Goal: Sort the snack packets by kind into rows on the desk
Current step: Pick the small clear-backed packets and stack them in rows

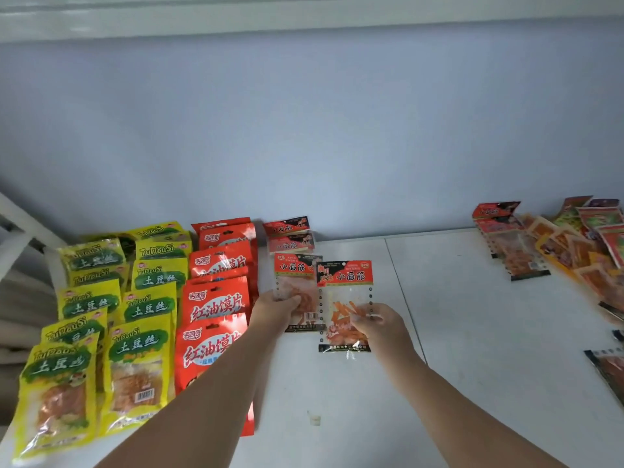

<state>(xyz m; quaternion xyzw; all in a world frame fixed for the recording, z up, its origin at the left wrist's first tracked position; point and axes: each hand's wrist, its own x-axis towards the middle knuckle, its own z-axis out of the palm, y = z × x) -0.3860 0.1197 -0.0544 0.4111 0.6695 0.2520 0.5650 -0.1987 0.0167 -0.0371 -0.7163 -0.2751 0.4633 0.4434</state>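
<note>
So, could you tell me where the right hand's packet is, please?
Head view, centre: the right hand holds the packet just right of a second packet held by the left hand.

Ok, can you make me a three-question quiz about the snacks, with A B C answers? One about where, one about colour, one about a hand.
1. Where is the mixed pile on the desk? A. far right B. far left C. middle
2. What colour are the leftmost packets? A. blue B. yellow and green C. purple
3. What is the right hand doing? A. hanging empty B. lying flat on the desk C. holding a clear packet
Answers: 1 A, the jumbled heap lies at the right edge; 2 B, their yellow fronts carry green labels; 3 C, its fingers pinch the packet.
</note>
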